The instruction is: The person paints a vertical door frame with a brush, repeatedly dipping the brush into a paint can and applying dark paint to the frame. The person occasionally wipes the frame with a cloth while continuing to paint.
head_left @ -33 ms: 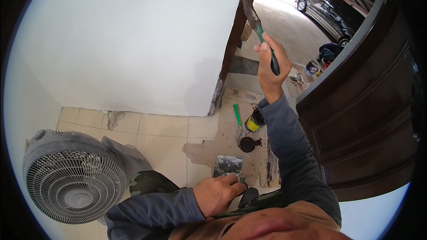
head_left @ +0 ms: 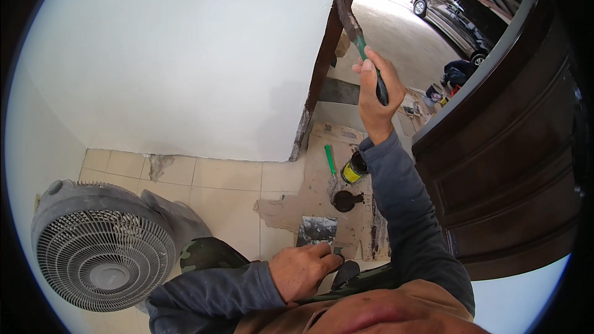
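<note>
Paintbrush [head_left: 359, 40] with green handle was raised at 12 o'clock against the dark door frame [head_left: 322, 68], right hand [head_left: 374, 96] fingers clenched around it; left hand [head_left: 303, 270] rested curled at 6 o'clock, grasp unclear.

The single view comes from a fisheye camera on the person's head, looking steeply down and forward at the door frame [head_left: 322, 62]. The frame stands near the picture's middle, bending with the lens. Left of the frame lies the white wall [head_left: 185, 55], below it the tiled floor [head_left: 229, 192], right of it the open dark door [head_left: 507, 161]. Beyond the frame the view reaches outdoors to a parked car [head_left: 458, 15]. The camera sits close: the wearer's forearms enter from the lower edge. A black rim rings the picture.
</note>
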The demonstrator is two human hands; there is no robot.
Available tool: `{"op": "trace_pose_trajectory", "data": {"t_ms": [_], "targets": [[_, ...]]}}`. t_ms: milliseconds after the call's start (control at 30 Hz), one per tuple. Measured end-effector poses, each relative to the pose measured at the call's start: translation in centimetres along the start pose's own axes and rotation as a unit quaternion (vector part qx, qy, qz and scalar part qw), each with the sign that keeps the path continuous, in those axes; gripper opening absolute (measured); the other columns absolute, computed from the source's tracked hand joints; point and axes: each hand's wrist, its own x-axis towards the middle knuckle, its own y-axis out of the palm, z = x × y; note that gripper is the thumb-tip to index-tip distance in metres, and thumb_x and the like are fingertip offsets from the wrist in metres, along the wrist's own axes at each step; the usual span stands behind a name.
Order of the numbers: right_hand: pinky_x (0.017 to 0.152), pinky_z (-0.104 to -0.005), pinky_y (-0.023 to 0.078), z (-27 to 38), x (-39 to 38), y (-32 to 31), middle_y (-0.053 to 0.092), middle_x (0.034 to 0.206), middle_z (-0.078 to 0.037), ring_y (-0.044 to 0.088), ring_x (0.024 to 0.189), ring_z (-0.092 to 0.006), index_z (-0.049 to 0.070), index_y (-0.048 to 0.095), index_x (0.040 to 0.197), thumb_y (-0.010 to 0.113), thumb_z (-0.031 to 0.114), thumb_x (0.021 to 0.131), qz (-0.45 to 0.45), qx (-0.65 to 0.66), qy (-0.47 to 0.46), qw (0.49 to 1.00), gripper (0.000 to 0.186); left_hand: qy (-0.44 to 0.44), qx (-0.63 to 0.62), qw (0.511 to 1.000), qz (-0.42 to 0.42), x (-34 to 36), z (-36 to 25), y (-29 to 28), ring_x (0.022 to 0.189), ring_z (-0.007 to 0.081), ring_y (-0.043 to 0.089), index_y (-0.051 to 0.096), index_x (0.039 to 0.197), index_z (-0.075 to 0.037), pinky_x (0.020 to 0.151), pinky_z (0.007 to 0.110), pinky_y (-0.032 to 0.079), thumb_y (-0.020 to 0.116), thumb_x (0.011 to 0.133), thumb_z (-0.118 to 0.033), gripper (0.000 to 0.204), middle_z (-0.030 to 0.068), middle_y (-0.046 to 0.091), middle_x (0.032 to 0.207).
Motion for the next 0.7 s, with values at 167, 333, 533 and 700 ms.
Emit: {"op": "trace_pose_trajectory", "data": {"t_ms": [167,333,533,700], "targets": [[0.071,-0.0313,0.056,-0.4,-0.2,0.2,0.074,0.099,-0.014,0.071,0.08,-0.0173,-0.001,0.071,0.117,0.064,0.002,0.096,0.006,-0.007,0.007,1.0,0.022,-0.005,0.009,1.0,0.002,0.3,0.3,-0.3,0.084,0.0325,0.07,0.07,0.111,-0.004,0.069,0.042,0.059,0.069,0.082,-0.005,0.029,0.0115,0.067,0.098],[0.07,-0.0317,0.056,-0.5,-0.5,0.2,0.074,0.099,-0.014,0.071,0.08,-0.0178,-0.001,0.071,0.116,0.064,0.002,0.096,0.008,-0.005,0.01,1.0,0.021,-0.006,0.008,1.0,0.003,0.3,0.4,-0.3,0.083,0.0324,0.07,0.07,0.111,-0.005,0.069,0.042,0.059,0.069,0.083,-0.005,0.027,0.0114,0.067,0.098],[0.07,-0.0317,0.055,-0.3,-0.8,0.1,0.073,0.096,-0.014,0.071,0.078,-0.0182,-0.001,0.071,0.115,0.064,0.001,0.096,0.016,-0.015,0.017,1.0,0.021,0.0,0.006,1.0,-0.003,0.3,0.5,-0.2,0.082,0.0323,0.07,0.07,0.111,-0.005,0.067,0.042,0.059,0.068,0.084,-0.005,0.027,0.0109,0.066,0.096],[0.069,-0.0314,0.055,-0.2,-1.2,0.2,0.073,0.094,-0.013,0.071,0.078,-0.0178,-0.001,0.071,0.115,0.064,0.001,0.095,0.008,-0.006,0.019,1.0,0.021,0.004,0.006,1.0,-0.009,0.3,0.4,-0.3,0.081,0.0324,0.07,0.07,0.11,-0.004,0.067,0.042,0.058,0.069,0.084,-0.005,0.027,0.0112,0.066,0.095]]}}
